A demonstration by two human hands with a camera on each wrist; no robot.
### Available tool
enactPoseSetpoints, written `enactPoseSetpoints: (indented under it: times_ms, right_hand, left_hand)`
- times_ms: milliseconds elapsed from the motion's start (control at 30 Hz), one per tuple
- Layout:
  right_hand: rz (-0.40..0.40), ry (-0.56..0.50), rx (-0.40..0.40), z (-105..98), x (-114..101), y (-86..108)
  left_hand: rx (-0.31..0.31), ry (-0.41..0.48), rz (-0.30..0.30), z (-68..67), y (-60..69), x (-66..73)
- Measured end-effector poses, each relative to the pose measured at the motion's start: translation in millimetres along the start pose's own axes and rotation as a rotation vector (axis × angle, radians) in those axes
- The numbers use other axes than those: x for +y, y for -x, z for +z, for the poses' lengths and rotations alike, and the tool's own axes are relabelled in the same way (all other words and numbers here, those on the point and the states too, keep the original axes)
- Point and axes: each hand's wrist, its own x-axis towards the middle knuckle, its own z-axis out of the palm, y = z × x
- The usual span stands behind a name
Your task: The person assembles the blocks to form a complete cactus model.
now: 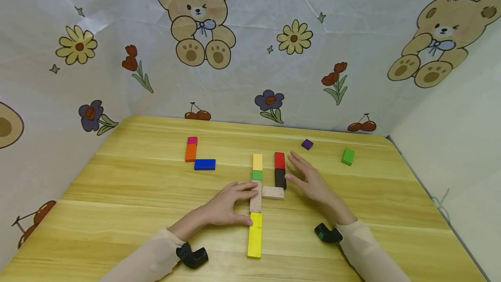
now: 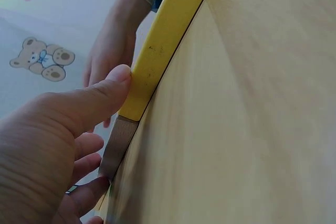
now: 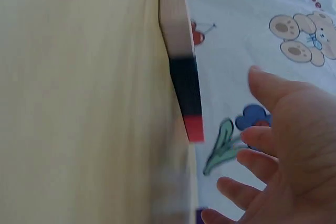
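Observation:
My left hand (image 1: 225,206) lies along the left of a column of blocks. Its thumb touches a long yellow block (image 1: 254,240), and its fingertips rest on the plain wooden block (image 1: 255,203) above that. Higher in the same column come a small green block (image 1: 257,175) and a pale yellow block (image 1: 257,161). A second plain wooden block (image 1: 272,193) juts right from the column. Beyond it a black block (image 1: 280,178) and a red block (image 1: 279,160) stand in line. My right hand (image 1: 313,184) hovers just right of these two, fingers spread and holding nothing.
On the table's left lie a pink block (image 1: 192,140), an orange block (image 1: 190,153) and a blue block (image 1: 205,164). A purple block (image 1: 307,144) and a green block (image 1: 347,156) lie back right. A bear-printed cloth (image 1: 242,86) hangs behind the table.

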Motion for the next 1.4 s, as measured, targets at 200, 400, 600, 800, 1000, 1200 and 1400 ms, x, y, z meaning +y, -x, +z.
enactPoseSetpoints:
  times_ms: [200, 400, 600, 800, 1000, 1200, 1400]
  right_hand:
    - [0.099, 0.034, 0.172, -27, 22, -14.3]
    - [0.213, 0.015, 0.253, -44, 48, -34.2]
    - [0.294, 0.015, 0.268, -50, 62, -46.6]
    - [0.313, -0.018, 0.358, -59, 68, -42.5]
    - [0.311, 0.055, 0.404, -80, 81, -23.9]
    - [0.408, 0.033, 0.321, -99, 99, -2.0]
    - [0.479, 0.002, 0.225, -111, 107, 11.8]
  left_hand:
    - [-0.002, 0.016, -0.002, 0.1, 0.3, 1.1]
    - [0.004, 0.028, 0.002, 3.6, 1.0, 0.2]
    - [0.01, 0.036, 0.006, 7.2, 1.1, -1.7]
    - [0.007, 0.027, 0.004, 6.2, 0.1, -1.9]
    - [0.004, 0.027, 0.002, 2.9, -1.2, -1.8]
    - [-0.001, 0.034, -0.007, 1.4, -0.9, -1.7]
    - [0.002, 0.033, -0.005, 2.4, -0.2, -2.9]
